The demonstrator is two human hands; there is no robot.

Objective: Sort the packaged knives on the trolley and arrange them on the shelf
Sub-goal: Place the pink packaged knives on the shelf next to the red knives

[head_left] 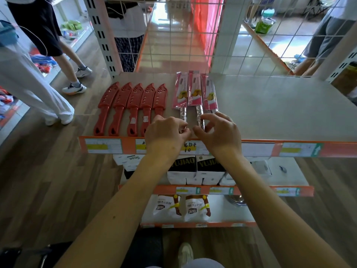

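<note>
L hand (167,130) & R hand (217,130) both over front edge of top shelf (270,105), fingertips almost meeting betw. them. L hand fingers curled in narrow, pinching low end of the steel handle of the left pink-packaged knife (182,93). R hand fingers bent, thumb & index closed on steel handle of the middle pink-packaged knife (195,91); its other fingers spread above the handle of the right pink-packaged knife (209,94), contact there can't tell.

3 pink-pkgd knives lie flat mid-shelf, side by side, blades in pink sleeves w/ fruit print pointing to the back wire grid (183,35), handles toward shelf front. Sleeves touch or slightly overlap.

Left of them: row of 5 red sheathed knives (133,105), parallel, tips to the back, handles at front edge, the rightmost partly hidden by L hand. Small gap betw. red row & pink group.

Orange price strip (289,149) runs along shelf front w/ label tags, one handwritten.

Lower shelf: black/white boxes (208,171) marked YUJIAO. Bottom shelf: 2 white-pkgd knives w/ brown handles (183,207).

Bystanders' legs (63,60) at far left on wood floor. Trolley not in view.
</note>
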